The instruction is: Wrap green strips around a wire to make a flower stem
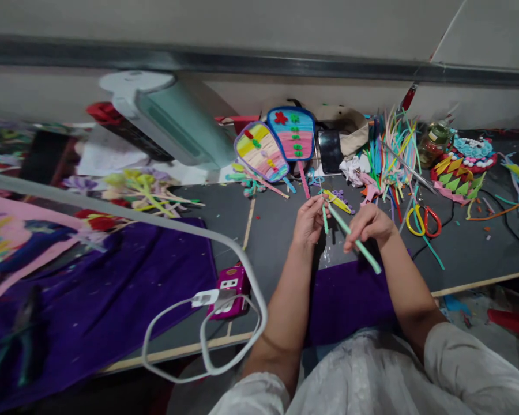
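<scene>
Nearest you, your right hand [369, 223] has its grip closed on a long pale-green paper straw [354, 241]. The fingers pinch it about midway along, so one end slants down past the wrist toward your lap and the other runs up and across to the left hand. Your left hand [310, 219] is also closed, fingertips pinched on the upper end of that straw together with a short green piece [324, 221] hanging just below the fingers; whether that piece is a separate offcut or a folded part of the straw cannot be told.

By its look the straw is very light and thin-walled, stiff along its length yet easy to crush or kink if you squeeze hard. I would judge that a light fingertip pinch near the spot you are working is enough, with the other hand holding close by so the tube does not bow.

Under both grips lies a purple cloth [350, 294] on the dark grey bench [281, 230]. Just beyond the right grip lie yellow-and-red handled scissors [424, 221]; farther on stands a bundle of coloured straws [391, 150]. Beyond the left grip are two paddle-shaped fans of striped straw work [277, 144].
</scene>
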`<action>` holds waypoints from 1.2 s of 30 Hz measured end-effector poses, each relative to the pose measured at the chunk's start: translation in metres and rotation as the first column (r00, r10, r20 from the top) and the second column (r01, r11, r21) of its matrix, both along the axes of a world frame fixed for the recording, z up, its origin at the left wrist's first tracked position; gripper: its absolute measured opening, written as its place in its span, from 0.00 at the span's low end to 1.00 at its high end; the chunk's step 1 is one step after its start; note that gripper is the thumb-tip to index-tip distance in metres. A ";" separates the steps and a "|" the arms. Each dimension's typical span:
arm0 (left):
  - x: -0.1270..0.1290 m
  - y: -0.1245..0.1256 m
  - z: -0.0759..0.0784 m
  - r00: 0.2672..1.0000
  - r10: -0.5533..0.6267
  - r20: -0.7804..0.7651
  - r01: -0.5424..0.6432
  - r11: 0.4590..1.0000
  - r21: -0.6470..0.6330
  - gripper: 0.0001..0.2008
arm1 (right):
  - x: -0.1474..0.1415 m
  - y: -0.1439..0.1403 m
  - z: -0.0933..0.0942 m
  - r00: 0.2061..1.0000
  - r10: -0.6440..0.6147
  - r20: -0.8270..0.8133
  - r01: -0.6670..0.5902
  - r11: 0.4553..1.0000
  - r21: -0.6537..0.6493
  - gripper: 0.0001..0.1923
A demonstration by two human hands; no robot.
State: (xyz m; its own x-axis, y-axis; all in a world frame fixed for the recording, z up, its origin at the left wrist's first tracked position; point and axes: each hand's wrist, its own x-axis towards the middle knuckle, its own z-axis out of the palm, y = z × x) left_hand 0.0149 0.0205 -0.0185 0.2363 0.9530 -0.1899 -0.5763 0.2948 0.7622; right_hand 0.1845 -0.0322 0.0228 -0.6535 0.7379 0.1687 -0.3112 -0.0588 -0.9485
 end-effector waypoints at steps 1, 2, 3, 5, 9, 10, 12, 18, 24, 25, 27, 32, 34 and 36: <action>0.000 0.000 -0.001 1.000 0.009 0.003 -0.009 1.000 0.000 0.12 | 0.004 0.000 -0.002 0.992 -0.081 -0.094 0.082 0.997 0.005 0.20; 0.000 0.001 -0.001 1.000 0.019 0.007 -0.019 1.000 0.004 0.12 | 0.007 0.001 -0.003 0.968 -0.178 -0.179 0.182 0.983 0.005 0.20; 0.000 0.001 -0.002 1.000 0.029 0.010 -0.029 1.000 0.009 0.12 | 0.010 0.001 -0.003 0.927 -0.288 -0.241 0.296 0.955 -0.006 0.20; 0.001 0.002 -0.004 0.999 0.045 0.014 -0.045 0.999 0.019 0.13 | 0.013 0.003 0.000 0.822 -0.494 -0.283 0.505 0.862 -0.037 0.19; 0.004 0.001 -0.005 0.999 0.040 0.003 -0.040 0.999 0.035 0.13 | 0.008 0.012 0.005 0.643 -0.753 -0.140 0.754 0.655 -0.055 0.17; 0.005 0.000 -0.005 1.000 0.029 0.004 -0.029 0.999 0.038 0.14 | 0.006 0.015 0.005 0.604 -0.792 -0.094 0.791 0.609 -0.051 0.17; 0.008 -0.001 -0.005 1.000 -0.001 0.008 0.000 0.999 0.038 0.16 | 0.000 0.020 0.003 0.533 -0.846 -0.016 0.845 0.533 -0.037 0.17; 0.014 -0.006 -0.003 0.996 -0.061 0.069 0.059 0.998 0.021 0.18 | -0.013 0.033 -0.012 0.397 -0.916 0.065 0.918 0.397 -0.020 0.21; 0.019 -0.010 -0.004 0.982 -0.131 0.137 0.131 0.991 0.005 0.19 | -0.014 0.036 -0.017 0.323 -0.943 0.081 0.945 0.327 0.031 0.26; 0.019 -0.010 -0.004 0.981 -0.130 0.145 0.131 0.991 0.001 0.19 | -0.014 0.036 -0.018 0.321 -0.943 0.088 0.945 0.324 0.031 0.25; 0.020 -0.011 -0.004 0.981 -0.121 0.153 0.124 0.992 -0.009 0.19 | -0.014 0.036 -0.019 0.325 -0.941 0.091 0.944 0.329 0.033 0.23; 0.022 -0.010 -0.005 0.980 -0.105 0.167 0.114 0.993 -0.043 0.17 | -0.015 0.036 -0.023 0.322 -0.942 0.099 0.942 0.329 0.072 0.19; 0.022 -0.010 -0.004 0.981 -0.098 0.168 0.108 0.993 -0.053 0.16 | -0.016 0.037 -0.024 0.310 -0.941 0.133 0.943 0.322 0.084 0.19; 0.023 -0.011 -0.002 0.985 -0.085 0.152 0.096 0.994 -0.062 0.15 | -0.015 0.038 -0.026 0.298 -0.942 0.155 0.946 0.313 0.083 0.19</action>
